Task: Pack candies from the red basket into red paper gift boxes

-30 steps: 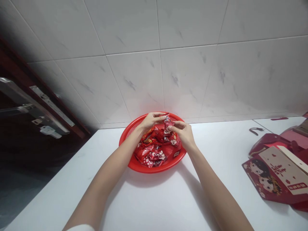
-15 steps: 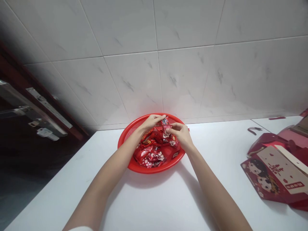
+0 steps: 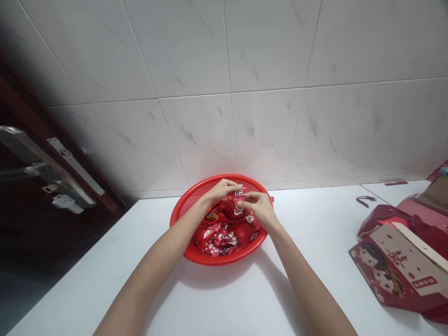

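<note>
A red plastic basket (image 3: 212,261) with perforated sides stands on a white table against the wall. Several red-wrapped candies (image 3: 219,235) lie heaped inside it. Over its far part my left hand (image 3: 224,189) pinches a red candy packet (image 3: 239,192) with a dark printed character. My right hand (image 3: 258,208) comes in from the right side, thumb and fingers closed on a red-and-white wrapped piece (image 3: 239,207) just below that packet. Whether the two wrappers are joined or separate, I cannot tell.
On the right lies a red-and-cream gift box (image 3: 395,266) with cartoon figures, beside other red packaging (image 3: 429,205). A short dark cord (image 3: 364,200) rests behind it. At left is a dark door with a metal handle (image 3: 24,172); a tiled wall (image 3: 266,135) rises behind.
The whole view has tilted up slightly, so everything sits lower in the picture. Both hands keep their hold on the wrapped pieces, with only slight finger movement.
</note>
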Available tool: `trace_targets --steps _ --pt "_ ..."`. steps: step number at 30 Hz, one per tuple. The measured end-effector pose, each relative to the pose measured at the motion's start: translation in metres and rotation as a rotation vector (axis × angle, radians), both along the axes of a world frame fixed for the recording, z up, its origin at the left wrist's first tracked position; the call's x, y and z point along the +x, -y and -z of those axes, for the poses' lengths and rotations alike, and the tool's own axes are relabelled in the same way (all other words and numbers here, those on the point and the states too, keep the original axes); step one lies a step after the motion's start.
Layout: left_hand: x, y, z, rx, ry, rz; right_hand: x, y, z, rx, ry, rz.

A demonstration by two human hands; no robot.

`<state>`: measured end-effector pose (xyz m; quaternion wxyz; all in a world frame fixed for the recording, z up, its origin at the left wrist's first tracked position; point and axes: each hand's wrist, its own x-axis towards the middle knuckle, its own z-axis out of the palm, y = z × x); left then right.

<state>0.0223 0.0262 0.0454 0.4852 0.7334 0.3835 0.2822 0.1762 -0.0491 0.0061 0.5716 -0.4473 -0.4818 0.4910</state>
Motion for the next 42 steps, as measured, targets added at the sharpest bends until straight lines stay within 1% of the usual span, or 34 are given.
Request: trace_targets --steps 4,8,10,14,19,23,27,32,37,40,42 --pt "-0.001 0.000 -0.001 -0.038 -0.036 0.007 -0.002 -0.001 0.002 -0.010 -0.005 -0.010" --pt "-0.004 -0.006 0.007 -0.016 -0.003 0.034 -0.004 -0.002 0.005 0.031 -0.007 -0.036" --pt "-0.005 -0.009 0.011 0.012 -0.020 0.066 -0.006 -0.004 0.007 0.031 -0.012 -0.022" --pt "-0.004 -0.011 0.012 0.013 -0.039 0.028 -0.009 -0.010 0.012 0.027 -0.030 0.005" --pt "0.000 -0.009 0.013 0.022 0.025 -0.002 -0.009 -0.014 0.016 0.055 -0.003 0.044" --pt "0.000 -0.011 0.016 0.022 0.061 -0.006 -0.009 -0.014 0.014 0.043 -0.011 0.038" --pt "-0.002 -0.016 0.022 0.026 0.062 -0.016 -0.009 -0.010 0.009 0.009 -0.039 -0.004" --pt "-0.005 -0.021 0.029 0.013 0.034 0.022 -0.008 -0.008 0.007 0.018 -0.081 -0.015" --pt "-0.002 -0.017 0.026 0.046 -0.009 0.044 -0.007 -0.011 0.008 0.017 -0.069 0.012" --pt "-0.002 -0.015 0.022 0.076 -0.028 0.037 -0.004 -0.010 0.008 0.006 -0.013 0.057" --pt "-0.004 -0.017 0.021 0.099 -0.059 -0.017 -0.002 -0.009 0.008 0.001 0.031 0.055"
